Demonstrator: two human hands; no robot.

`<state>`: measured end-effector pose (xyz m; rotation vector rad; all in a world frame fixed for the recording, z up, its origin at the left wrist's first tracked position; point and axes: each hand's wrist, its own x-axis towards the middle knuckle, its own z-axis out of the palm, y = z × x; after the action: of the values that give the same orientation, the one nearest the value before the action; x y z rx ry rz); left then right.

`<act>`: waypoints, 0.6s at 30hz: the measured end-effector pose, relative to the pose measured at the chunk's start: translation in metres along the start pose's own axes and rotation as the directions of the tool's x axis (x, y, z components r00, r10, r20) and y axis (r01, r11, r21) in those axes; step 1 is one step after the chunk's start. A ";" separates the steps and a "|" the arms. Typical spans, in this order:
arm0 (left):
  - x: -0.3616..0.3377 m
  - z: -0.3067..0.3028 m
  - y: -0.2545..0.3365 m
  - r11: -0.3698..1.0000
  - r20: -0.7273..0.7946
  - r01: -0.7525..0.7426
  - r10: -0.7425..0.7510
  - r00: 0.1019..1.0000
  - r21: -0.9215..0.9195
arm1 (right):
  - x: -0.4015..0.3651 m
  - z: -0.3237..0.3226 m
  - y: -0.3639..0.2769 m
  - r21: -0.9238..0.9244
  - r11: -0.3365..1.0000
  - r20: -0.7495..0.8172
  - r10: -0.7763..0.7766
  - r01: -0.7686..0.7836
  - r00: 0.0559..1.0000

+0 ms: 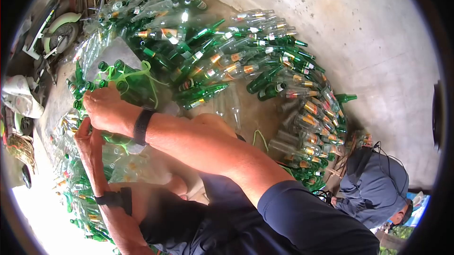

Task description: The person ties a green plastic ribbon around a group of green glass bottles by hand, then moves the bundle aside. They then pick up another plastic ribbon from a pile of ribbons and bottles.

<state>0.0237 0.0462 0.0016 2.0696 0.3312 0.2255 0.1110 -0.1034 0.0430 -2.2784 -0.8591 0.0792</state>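
A cluster of upright green glass bottles (135,82) stands at the left, with a bright green plastic strap (152,87) looped around and over it. My right hand (105,106) is closed at the near side of these bottles, where the strap runs up to its fingers. Just below it, my left hand (87,139) has its thumb and fingers pinched together, almost touching the right hand. What the left fingers hold is hidden. More of the strap (116,140) shows beneath my right wrist.
Heaps of green and clear bottles (231,61) lie around me, stacked along the pale wall (369,51). A person in a dark cap (378,184) is at the lower right. A motorbike (59,35) and white sacks (23,96) stand at the far left.
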 end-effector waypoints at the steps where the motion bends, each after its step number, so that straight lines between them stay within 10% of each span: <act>1: 0.001 -0.001 -0.002 1.000 0.005 -0.010 0.010 1.000 0.019 | -0.001 -0.001 -0.002 -0.041 0.999 -0.001 -0.002 0.002 1.000; 12: 0.004 0.000 -0.016 0.999 -0.031 -0.003 0.005 0.999 0.047 | 0.001 0.015 -0.004 -0.141 0.990 -0.063 -0.008 -0.001 0.998; 18: -0.010 0.006 0.027 0.968 -0.050 -0.094 0.108 0.993 0.232 | -0.009 0.012 0.035 0.072 0.944 -0.271 -0.292 0.322 0.917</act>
<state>0.0200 0.0255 0.0219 2.3143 0.3015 0.3274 0.1202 -0.1212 0.0106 -1.9661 -1.0322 -0.2956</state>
